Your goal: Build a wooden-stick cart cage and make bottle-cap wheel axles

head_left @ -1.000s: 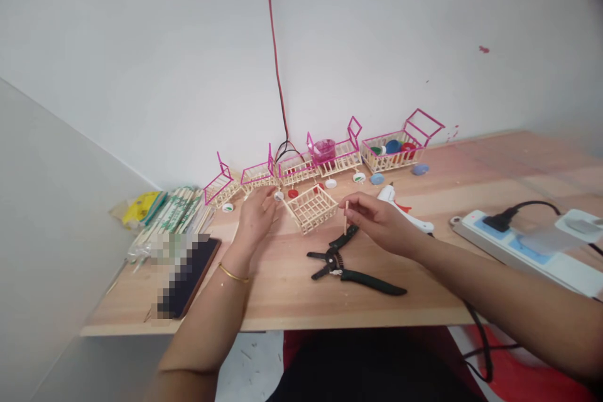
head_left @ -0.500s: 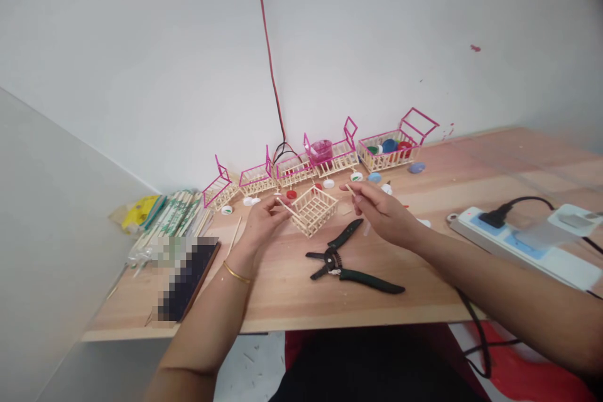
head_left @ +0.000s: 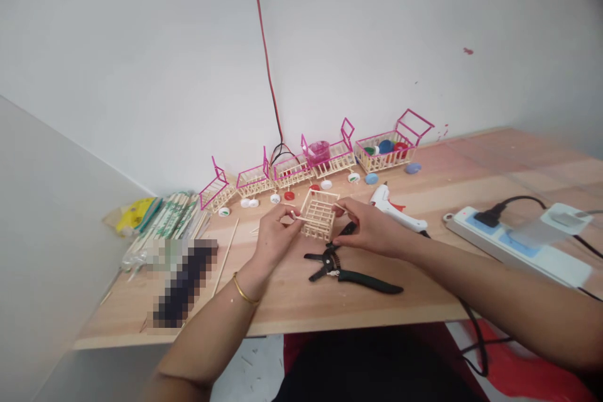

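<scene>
A small basket of pale wooden sticks is held tilted above the table between my hands. My left hand pinches its left corner, with a thin stick at the fingertips. On the right side, my right hand has its fingers closed at the basket's edge; a short stick shows by its fingertips. Black-handled pliers lie open just below the basket, one handle partly hidden by my right hand. Behind my right hand rests a white glue gun.
Along the wall stand several stick baskets with pink rims, with bottle caps before them. Bundled sticks and a blurred dark object lie at left. A white power strip with cables lies at right.
My right hand has moved left and down onto the basket, uncovering the glue gun. The basket has turned and shifted slightly right, and my left hand has moved with it.
</scene>
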A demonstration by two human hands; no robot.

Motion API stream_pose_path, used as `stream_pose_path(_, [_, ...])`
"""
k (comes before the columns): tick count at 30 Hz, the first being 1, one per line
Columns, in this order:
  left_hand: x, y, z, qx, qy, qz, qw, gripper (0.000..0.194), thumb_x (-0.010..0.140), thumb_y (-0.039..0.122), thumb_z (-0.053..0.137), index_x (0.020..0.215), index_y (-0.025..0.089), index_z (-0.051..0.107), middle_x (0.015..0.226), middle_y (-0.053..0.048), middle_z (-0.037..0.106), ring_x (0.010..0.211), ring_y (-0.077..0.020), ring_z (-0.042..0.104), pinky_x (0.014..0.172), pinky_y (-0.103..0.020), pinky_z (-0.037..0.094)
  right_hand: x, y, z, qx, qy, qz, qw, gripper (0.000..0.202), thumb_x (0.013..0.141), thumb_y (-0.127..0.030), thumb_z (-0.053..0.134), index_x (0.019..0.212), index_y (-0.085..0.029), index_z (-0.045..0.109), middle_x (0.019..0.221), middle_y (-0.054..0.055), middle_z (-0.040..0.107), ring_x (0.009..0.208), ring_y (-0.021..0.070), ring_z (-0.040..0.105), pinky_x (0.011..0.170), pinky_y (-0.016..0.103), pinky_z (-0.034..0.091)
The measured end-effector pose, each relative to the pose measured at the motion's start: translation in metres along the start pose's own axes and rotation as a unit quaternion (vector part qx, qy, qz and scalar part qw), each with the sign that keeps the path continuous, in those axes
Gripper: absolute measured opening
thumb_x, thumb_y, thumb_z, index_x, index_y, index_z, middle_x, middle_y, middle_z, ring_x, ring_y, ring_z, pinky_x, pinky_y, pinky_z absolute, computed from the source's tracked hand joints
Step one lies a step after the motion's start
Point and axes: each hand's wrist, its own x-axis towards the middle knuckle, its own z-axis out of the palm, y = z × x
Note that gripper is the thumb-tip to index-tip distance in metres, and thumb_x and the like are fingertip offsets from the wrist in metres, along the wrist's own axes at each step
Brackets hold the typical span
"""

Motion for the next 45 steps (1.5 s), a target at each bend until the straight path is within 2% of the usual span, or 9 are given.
stream_pose_path(5, [-0.003, 0.005, 0.002, -0.001, -0.012, 0.026, 1.0, 0.012, 0.074, 0.028, 0.067, 0.078, 0.017, 0.064, 0.079, -0.002, 0.063, 0.069, -0.0126, 0.06, 0.057, -0.021, 0.051, 0.008, 0.007, 0.004, -0.018, 0.057, -0.026, 0.998, 0.03, 0.078, -0.028, 0.06, 0.106, -0.017, 0.054, 0.071, -0.002, 0.05, 0.06, 0.0128, 0.046, 0.056, 0.024, 0.035])
stream_pose_path(10, [-0.005, 0.007, 0.004, -0.006, -0.028, 0.047, 0.998, 0.011, 0.076, 0.027, 0.066, 0.078, 0.017, 0.064, 0.078, -0.002, 0.062, 0.067, -0.0111, 0.059, 0.055, -0.019, 0.051, 0.011, 0.013, 0.004, -0.014, 0.081, -0.06, 0.995, 0.021, 0.081, -0.022, 0.055, 0.101, -0.016, 0.055, 0.078, 0.0, 0.052, 0.059, 0.0113, 0.042, 0.055, 0.024, 0.035])
stream_pose_path(17, [-0.005, 0.006, 0.005, -0.019, -0.03, 0.048, 0.998, 0.014, 0.078, 0.029, 0.065, 0.081, 0.016, 0.065, 0.082, -0.004, 0.064, 0.071, -0.0122, 0.06, 0.057, -0.02, 0.052, 0.007, 0.008, -0.003, 0.001, 0.101, -0.095, 0.99, 0.017, 0.087, -0.028, 0.052, 0.099, -0.017, 0.056, 0.069, -0.004, 0.041, 0.062, 0.0125, 0.043, 0.061, 0.026, 0.037])
stream_pose_path(26, [-0.005, 0.006, 0.005, 0.006, -0.029, 0.053, 0.998, 0.012, 0.079, 0.028, 0.065, 0.08, 0.016, 0.065, 0.081, -0.003, 0.065, 0.071, -0.0123, 0.061, 0.058, -0.02, 0.052, 0.01, 0.005, -0.002, 0.005, 0.109, -0.136, 0.985, 0.014, 0.091, -0.028, 0.048, 0.084, -0.017, 0.055, 0.071, 0.0, 0.047, 0.064, 0.0128, 0.044, 0.062, 0.026, 0.037])
stream_pose_path(30, [-0.004, 0.006, 0.005, 0.01, -0.028, 0.063, 0.998, 0.012, 0.079, 0.028, 0.065, 0.081, 0.016, 0.064, 0.08, -0.003, 0.064, 0.071, -0.0124, 0.061, 0.058, -0.021, 0.052, 0.01, 0.006, -0.003, -0.009, 0.118, -0.148, 0.982, 0.015, 0.091, -0.028, 0.049, 0.096, -0.017, 0.057, 0.073, 0.002, 0.048, 0.069, 0.016, 0.047, 0.067, 0.03, 0.041])
stream_pose_path(33, [-0.004, 0.01, 0.003, 0.017, -0.008, 0.105, 0.994, 0.02, 0.076, 0.03, 0.069, 0.089, 0.017, 0.064, 0.09, -0.005, 0.064, 0.074, -0.0131, 0.06, 0.061, -0.023, 0.053, 0.008, 0.002, -0.007, -0.03, 0.151, -0.17, 0.973, 0.031, 0.092, -0.021, 0.042, 0.121, -0.016, 0.051, 0.093, 0.009, 0.05, 0.088, 0.0208, 0.05, 0.08, 0.036, 0.044])
stream_pose_path(35, [-0.005, 0.015, -0.001, 0.044, 0.031, 0.16, 0.986, 0.027, 0.075, 0.03, 0.071, 0.097, 0.018, 0.063, 0.099, -0.007, 0.063, 0.076, -0.0133, 0.059, 0.065, -0.027, 0.054, 0.005, -0.001, -0.01, -0.046, 0.17, -0.195, 0.965, 0.037, 0.093, -0.016, 0.037, 0.128, -0.017, 0.048, 0.104, 0.012, 0.046, 0.096, 0.0219, 0.049, 0.085, 0.038, 0.044])
stream_pose_path(39, [-0.01, 0.027, -0.007, 0.109, 0.087, 0.269, 0.953, 0.024, 0.08, 0.023, 0.066, 0.103, 0.019, 0.06, 0.096, -0.007, 0.064, 0.084, -0.0159, 0.059, 0.075, -0.032, 0.051, 0.0, -0.007, -0.012, -0.063, 0.155, -0.248, 0.954, 0.038, 0.092, -0.013, 0.039, 0.128, -0.024, 0.049, 0.103, 0.01, 0.051, 0.096, 0.0204, 0.052, 0.083, 0.036, 0.047])
stream_pose_path(45, [-0.015, 0.036, -0.003, 0.129, 0.057, 0.362, 0.921, 0.028, 0.078, 0.017, 0.068, 0.104, 0.018, 0.059, 0.093, -0.007, 0.062, 0.091, -0.0193, 0.057, 0.08, -0.037, 0.049, -0.002, -0.016, -0.002, -0.074, 0.158, -0.286, 0.942, 0.028, 0.09, -0.015, 0.049, 0.117, -0.022, 0.049, 0.098, 0.007, 0.062, 0.092, 0.0201, 0.056, 0.082, 0.036, 0.048])
